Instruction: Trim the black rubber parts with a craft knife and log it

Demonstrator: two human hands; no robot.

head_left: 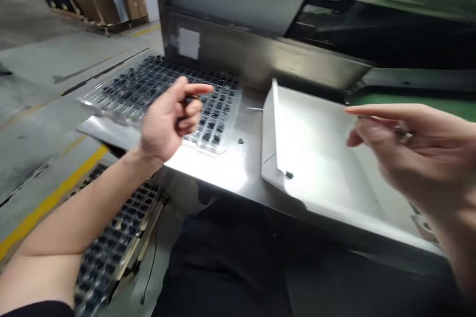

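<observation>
The left hand [171,121] curls by the clear tray [208,147], contents unclear; right of that grip, a loose dark piece [241,141] could fall if a wrist brushed it; the white bin [316,138] sits beside the right hand [412,143], its hold impossible to tell.

Steel bench [226,171] and floor line [54,201] suggest a factory.

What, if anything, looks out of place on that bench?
One small dark piece lies loose on the metal bench, between the clear tray and the white bin, while many dark pieces sit in the tray's rows. It may have been dropped.
</observation>
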